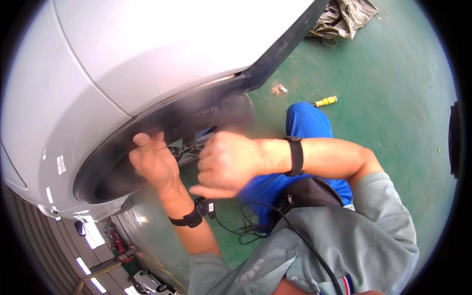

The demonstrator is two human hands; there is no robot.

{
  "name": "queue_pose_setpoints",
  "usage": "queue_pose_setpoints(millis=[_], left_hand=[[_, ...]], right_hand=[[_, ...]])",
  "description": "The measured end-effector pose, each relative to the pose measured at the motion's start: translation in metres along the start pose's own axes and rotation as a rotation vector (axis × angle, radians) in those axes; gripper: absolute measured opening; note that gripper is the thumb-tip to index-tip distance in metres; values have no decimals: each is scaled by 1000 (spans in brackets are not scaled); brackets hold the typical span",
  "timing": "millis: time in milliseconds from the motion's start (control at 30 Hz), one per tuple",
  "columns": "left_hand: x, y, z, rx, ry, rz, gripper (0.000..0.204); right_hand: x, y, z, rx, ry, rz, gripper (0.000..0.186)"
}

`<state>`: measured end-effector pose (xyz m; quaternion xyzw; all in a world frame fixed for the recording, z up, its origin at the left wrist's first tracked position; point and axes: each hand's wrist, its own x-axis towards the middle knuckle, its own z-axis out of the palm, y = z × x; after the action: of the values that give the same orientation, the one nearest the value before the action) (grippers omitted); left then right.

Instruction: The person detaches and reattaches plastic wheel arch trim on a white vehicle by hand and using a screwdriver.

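Observation:
A white car's wheel arch [147, 116] and its tyre [216, 114] are directly ahead of me; the spoked rim [186, 158] shows between my hands. My left hand [155, 161] is raised at the arch opening, fingers apart, with nothing visible in it. Over the near side of the wheel, my right hand [225, 163] has its fingers curled in and its thumb stuck out toward my left wrist. Its fingertips face away, so whatever they might hold is hidden. Slight blur covers the right hand.
A yellow-handled screwdriver [325, 101] lies on the green floor [393, 98] beyond my blue-trousered knee [309, 120]. Crumpled grey-brown cloth [346, 19] lies at the far right. A small pale scrap [279, 89] is near the tyre. Black cable [246, 231] loops beneath my arms.

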<state>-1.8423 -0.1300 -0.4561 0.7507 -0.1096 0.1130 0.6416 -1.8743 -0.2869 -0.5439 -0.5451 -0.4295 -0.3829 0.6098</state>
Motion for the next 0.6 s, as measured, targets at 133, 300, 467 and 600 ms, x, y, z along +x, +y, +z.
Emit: queue_pose_setpoints(millis=[133, 300, 467, 600], left_hand=[[-2, 2, -8, -27, 32, -57, 50], [-15, 2, -15, -61, 106, -30, 50], [-10, 10, -17, -22, 123, -82, 54], [-10, 18, -42, -150, 99, -51, 61]], right_hand=[[-21, -33, 29, 194, -225, -188, 42], [-1, -35, 17, 220, -514, -306, 35], [45, 58, -9, 41, -459, -240, 32], [43, 53, 3, -54, -453, -160, 34]])
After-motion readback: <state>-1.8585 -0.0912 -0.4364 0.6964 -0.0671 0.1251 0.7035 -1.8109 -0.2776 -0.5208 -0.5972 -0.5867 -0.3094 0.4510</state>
